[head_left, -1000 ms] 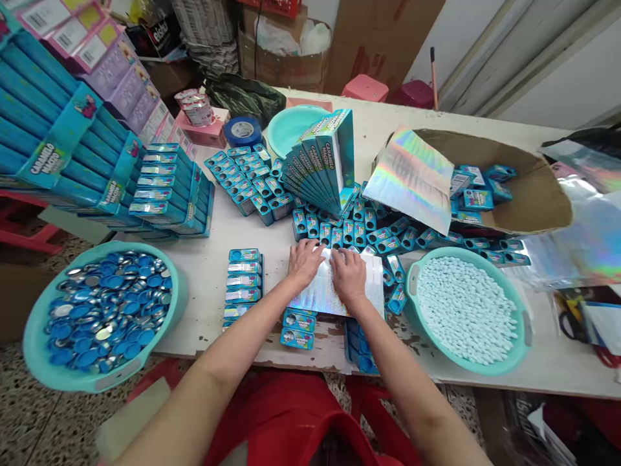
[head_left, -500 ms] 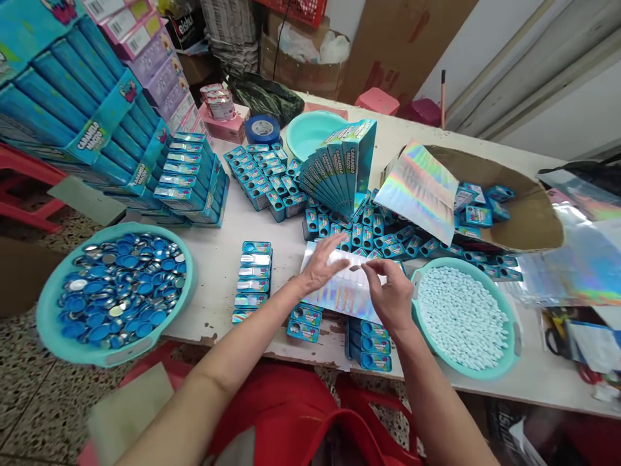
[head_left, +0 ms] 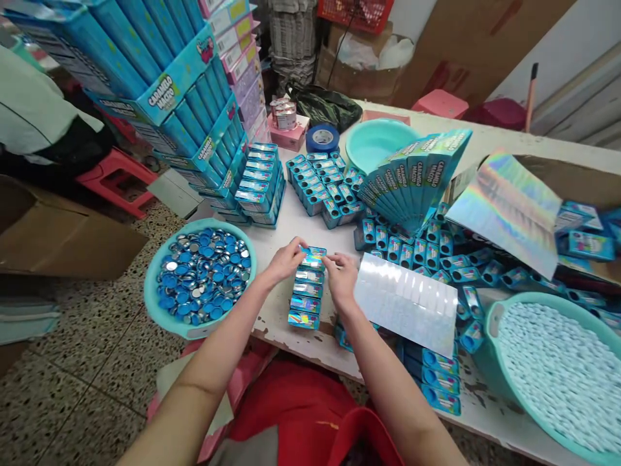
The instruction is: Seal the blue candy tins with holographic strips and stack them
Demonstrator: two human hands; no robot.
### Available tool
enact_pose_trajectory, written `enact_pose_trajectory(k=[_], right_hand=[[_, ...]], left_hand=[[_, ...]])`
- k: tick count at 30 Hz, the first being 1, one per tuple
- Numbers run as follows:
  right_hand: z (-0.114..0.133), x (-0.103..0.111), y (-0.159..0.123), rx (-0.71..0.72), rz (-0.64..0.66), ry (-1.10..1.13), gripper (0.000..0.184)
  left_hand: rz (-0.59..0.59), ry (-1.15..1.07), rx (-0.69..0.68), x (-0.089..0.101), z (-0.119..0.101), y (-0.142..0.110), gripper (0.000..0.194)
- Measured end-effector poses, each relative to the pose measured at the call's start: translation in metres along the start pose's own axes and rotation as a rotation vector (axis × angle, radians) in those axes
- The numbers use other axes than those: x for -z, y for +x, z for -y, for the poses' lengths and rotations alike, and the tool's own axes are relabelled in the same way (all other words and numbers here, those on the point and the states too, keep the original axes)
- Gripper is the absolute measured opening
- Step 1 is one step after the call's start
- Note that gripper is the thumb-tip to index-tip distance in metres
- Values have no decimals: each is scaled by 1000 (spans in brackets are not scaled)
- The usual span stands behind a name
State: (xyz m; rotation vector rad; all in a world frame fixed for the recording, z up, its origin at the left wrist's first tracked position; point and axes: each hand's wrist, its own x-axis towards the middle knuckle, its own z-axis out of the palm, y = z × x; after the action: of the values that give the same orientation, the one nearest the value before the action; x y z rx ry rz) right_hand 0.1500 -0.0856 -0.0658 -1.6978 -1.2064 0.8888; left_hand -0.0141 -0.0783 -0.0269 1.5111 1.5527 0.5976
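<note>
A column of small blue candy boxes (head_left: 306,290) lies on the table, several with shiny strips across their faces. At the far end of the column, my left hand (head_left: 287,260) has its fingers pinched at the left end of the top box. My right hand (head_left: 341,277) pinches the right end of a shiny sticker (head_left: 313,260) lying over that same box. The fingertips partly hide the sticker's ends. To the right of my right hand lies a silvery sticker sheet (head_left: 407,301), resting over more blue boxes.
At left stands a turquoise basin (head_left: 151,285) of blue and silver caps; at right, another basin (head_left: 499,362) of small pale pieces. Tall stacks of display cartons (head_left: 169,97) rise at the back left. Fanned cartons (head_left: 412,181) and loose boxes (head_left: 320,184) crowd the back.
Both hands have moved left from the sticker sheet to the top box of the column, the right hand carrying a small sticker. The view has turned left.
</note>
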Motion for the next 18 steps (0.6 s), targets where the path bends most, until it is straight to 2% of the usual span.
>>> enact_pose_trajectory(k=[3, 7, 11, 16, 18], right_hand=[[0, -35, 4, -13, -63, -65, 21], [-10, -53, 12, -21, -90, -86, 18], [-21, -55, 16, -47, -92, -85, 20], [-26, -44, 19, -195, -100, -21, 51], [-27, -41, 20, -189, -18, -30, 53]], left_hand=[[-4, 159, -30, 18, 18, 14, 19], [9, 192, -40, 11, 37, 31, 16], [-53, 59, 26, -12, 50, 34, 15], [-180, -4, 225, -36, 55, 19, 27], [-196, -131, 231, -41, 53, 15, 37]])
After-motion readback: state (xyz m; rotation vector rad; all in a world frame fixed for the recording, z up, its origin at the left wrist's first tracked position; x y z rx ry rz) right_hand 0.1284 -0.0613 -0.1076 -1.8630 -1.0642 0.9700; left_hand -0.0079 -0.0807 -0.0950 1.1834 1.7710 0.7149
